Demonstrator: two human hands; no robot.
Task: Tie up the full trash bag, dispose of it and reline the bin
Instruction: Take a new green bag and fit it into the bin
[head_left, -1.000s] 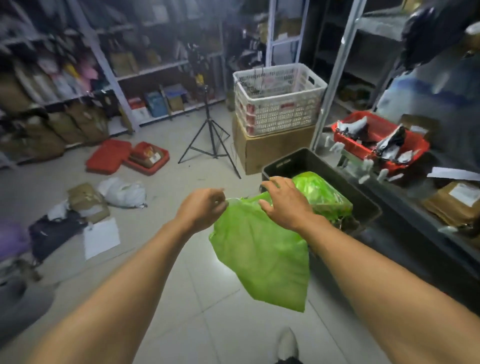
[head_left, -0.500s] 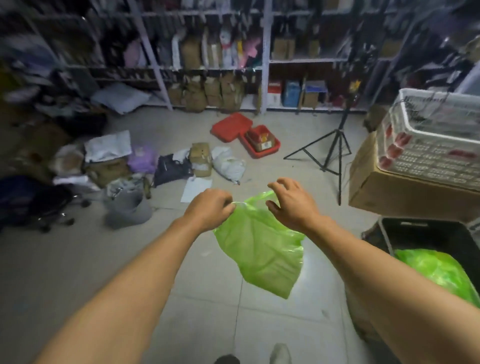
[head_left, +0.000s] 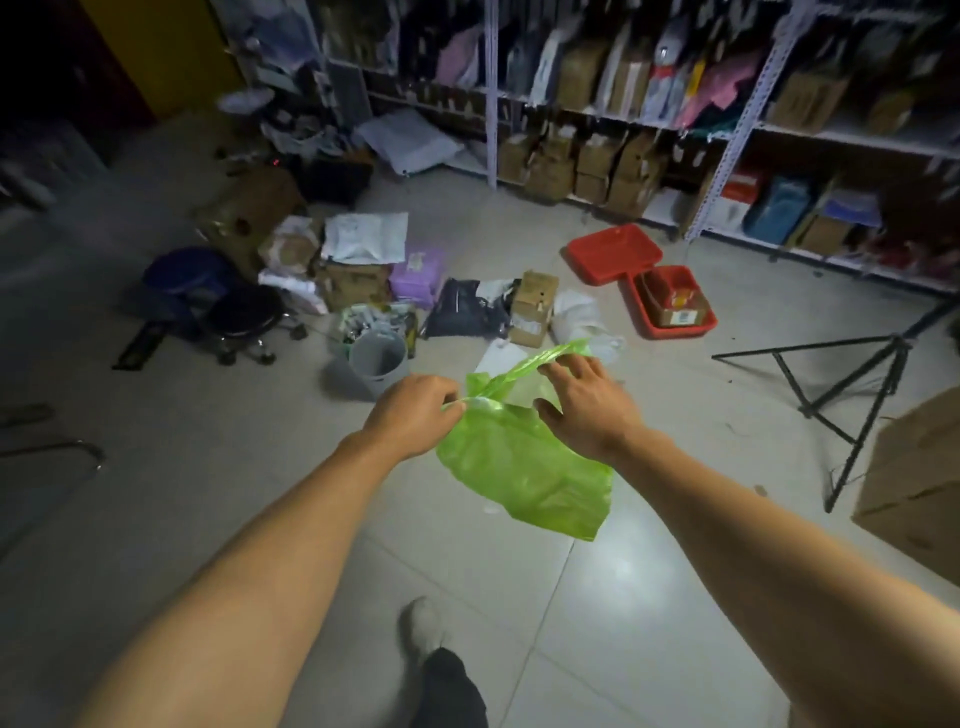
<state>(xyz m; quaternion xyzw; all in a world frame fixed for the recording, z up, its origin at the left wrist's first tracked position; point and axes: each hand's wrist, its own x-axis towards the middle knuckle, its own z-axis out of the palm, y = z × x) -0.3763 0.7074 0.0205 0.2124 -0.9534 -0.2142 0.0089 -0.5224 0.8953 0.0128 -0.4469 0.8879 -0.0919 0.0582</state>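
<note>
A thin, crinkled lime-green plastic bag (head_left: 524, 467) hangs limp in the air above the glossy pale tiled floor (head_left: 597, 597), held up by both bare hands. The left hand (head_left: 415, 413) has its grip pressed together, pinching the bunched near edge of the bag's mouth. The right hand (head_left: 587, 410) has its fingers spread, fingertips lifting the far edge so the mouth gapes. Beyond them a round grey plastic bin (head_left: 376, 358) stands on the floor, beside scattered soft parcels.
</note>
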